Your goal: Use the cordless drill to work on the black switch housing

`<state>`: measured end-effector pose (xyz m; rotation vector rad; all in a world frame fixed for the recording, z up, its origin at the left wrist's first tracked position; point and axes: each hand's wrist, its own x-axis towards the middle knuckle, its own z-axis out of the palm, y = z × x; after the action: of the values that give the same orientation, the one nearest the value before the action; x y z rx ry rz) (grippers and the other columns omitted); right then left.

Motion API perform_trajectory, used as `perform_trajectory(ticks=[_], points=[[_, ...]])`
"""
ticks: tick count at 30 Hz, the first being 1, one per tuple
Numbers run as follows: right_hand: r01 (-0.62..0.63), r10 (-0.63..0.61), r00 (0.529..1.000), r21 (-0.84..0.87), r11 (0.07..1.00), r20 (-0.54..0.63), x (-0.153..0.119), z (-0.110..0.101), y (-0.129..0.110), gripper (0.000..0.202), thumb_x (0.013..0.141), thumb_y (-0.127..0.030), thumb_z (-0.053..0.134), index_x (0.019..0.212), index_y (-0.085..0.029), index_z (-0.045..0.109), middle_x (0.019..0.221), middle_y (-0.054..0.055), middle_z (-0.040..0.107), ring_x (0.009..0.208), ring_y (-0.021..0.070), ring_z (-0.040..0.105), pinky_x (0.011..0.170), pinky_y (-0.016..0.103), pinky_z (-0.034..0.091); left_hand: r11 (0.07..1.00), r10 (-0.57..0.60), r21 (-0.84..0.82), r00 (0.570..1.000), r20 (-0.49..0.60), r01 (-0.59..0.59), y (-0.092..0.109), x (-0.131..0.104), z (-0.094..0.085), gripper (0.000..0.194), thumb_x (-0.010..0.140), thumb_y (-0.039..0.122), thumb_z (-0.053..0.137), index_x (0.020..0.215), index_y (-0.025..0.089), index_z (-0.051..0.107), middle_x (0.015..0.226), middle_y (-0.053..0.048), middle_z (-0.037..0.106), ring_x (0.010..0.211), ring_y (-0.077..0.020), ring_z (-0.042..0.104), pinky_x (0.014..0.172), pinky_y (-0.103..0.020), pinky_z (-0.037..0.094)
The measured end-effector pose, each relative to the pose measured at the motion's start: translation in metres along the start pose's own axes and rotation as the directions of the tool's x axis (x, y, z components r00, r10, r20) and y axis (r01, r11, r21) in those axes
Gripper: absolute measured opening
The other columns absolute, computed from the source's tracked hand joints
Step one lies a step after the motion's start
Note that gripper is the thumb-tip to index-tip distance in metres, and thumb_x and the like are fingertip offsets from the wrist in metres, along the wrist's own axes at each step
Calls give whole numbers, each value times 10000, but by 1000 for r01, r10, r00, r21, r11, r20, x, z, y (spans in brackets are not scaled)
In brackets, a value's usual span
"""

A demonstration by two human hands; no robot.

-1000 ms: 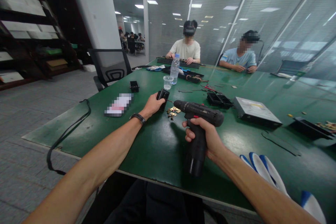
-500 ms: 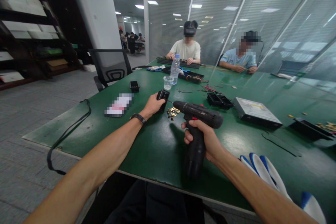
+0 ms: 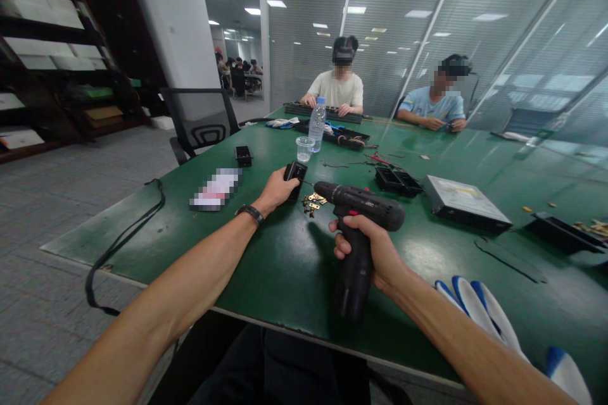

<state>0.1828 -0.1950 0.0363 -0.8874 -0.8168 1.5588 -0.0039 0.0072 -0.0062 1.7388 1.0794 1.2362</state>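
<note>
My right hand [image 3: 363, 237] is wrapped round the grip of a black cordless drill [image 3: 361, 202]. The drill points left, and its thin bit reaches a small black box-shaped part [image 3: 295, 172]. That part is held in my left hand [image 3: 279, 188], thumb along its near side; whether the bit touches a screw there is too small to tell. On the green table [image 3: 285, 266], just under the drill's chuck, lies a small pile of brass-coloured plates [image 3: 314, 201] with dark screws beside them.
A plastic cup [image 3: 304, 149] and water bottle [image 3: 316, 125] stand beyond my left hand. Black trays [image 3: 398, 182], a silver-topped metal box [image 3: 466, 204] and blue-white gloves [image 3: 479, 307] lie to the right. A phone [image 3: 216, 190] lies left. Two people [image 3: 338, 85] sit across the table.
Almost nothing differs. Both hands, the drill and the black part hold nearly the same positions; the drill has shifted very slightly right.
</note>
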Motion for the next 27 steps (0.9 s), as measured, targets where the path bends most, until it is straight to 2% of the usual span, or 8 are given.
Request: perform_trajectory(ticks=[7,14,20,23,27], points=[[22,-22,1000,20,1000,-17,-1,2,-1,167,807,-287,652,760,-130,685,622,39,616,473,121,463,502,284,470,1000,4,7,1000,4,-4,1,0,0,319,733,313,626,980,119,680,867,-46,692,761,-189,606,656,-263,458],[8,-8,1000,21,1000,-23,0,1,-1,154,802,-285,652,767,-138,680,576,26,588,471,127,463,496,280,462,1000,9,3,1000,1,-9,-1,0,1,306,725,305,623,961,118,677,838,-40,683,734,-182,597,646,-262,460],[4,-4,1000,-46,999,1,-1,1,0,190,829,-306,643,763,-135,688,553,26,585,465,137,484,501,286,465,1000,14,24,1000,-6,-14,0,1,1,295,725,310,619,947,123,677,835,-37,678,742,-184,593,650,-264,456],[31,-31,999,-24,999,-11,-1,1,0,165,825,-280,651,770,-130,695,661,45,638,468,120,476,495,287,471,999,19,29,1000,1,-19,0,0,0,298,730,307,618,957,123,676,843,-37,682,747,-184,595,656,-264,457],[8,-7,1000,24,1000,-16,0,1,-1,174,831,-273,629,757,-129,693,600,29,593,465,120,465,485,276,465,999,16,28,1000,5,-16,0,0,-1,291,737,310,616,953,123,673,845,-37,680,748,-182,596,655,-262,452]])
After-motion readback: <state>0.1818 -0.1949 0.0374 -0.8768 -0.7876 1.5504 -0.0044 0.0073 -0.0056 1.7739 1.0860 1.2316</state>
